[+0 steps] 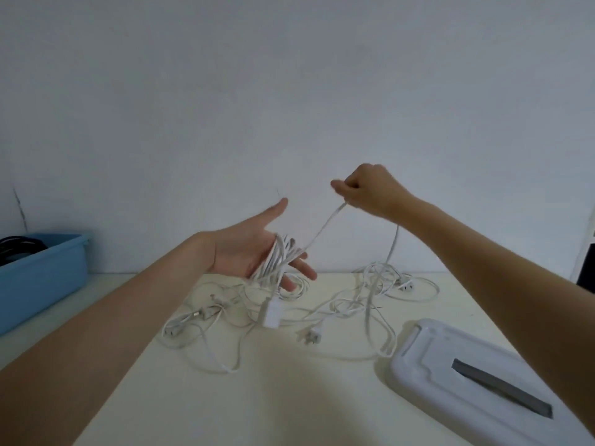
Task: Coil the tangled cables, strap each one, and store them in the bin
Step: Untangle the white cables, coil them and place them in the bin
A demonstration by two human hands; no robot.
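The left hand (pixel 248 249) is held palm-up above the table (pixel 289 397), fingers straight and thumb raised. Several turns of a white cable (pixel 277 255) are wound around its fingers, and a white socket block (pixel 271 312) is seen hanging from the coil, just above the tabletop.

The right hand (pixel 367 189) is raised higher and to the right, fingers curled, with a taut run of the same cable pinched in it. From this hand the cable is carried down to the coil on one side and down to the table on the other.

A tangle of loose white cables (pixel 354 304) is spread across the table beneath and between both hands. 1 plug (pixel 309 334) is visible near the middle of the tangle, another plug (pixel 406 286) at its far right edge, and further connectors at its left; how many separate cables are present cannot be told.

A blue bin (pixel 42 278) is placed at the far left, well apart from the tangle, with dark cabling partly visible inside. A white lid (pixel 483 381) is laid flat at the near right, its edge touched by 1 cable loop. The right forearm is passed over the lid, hiding part of it
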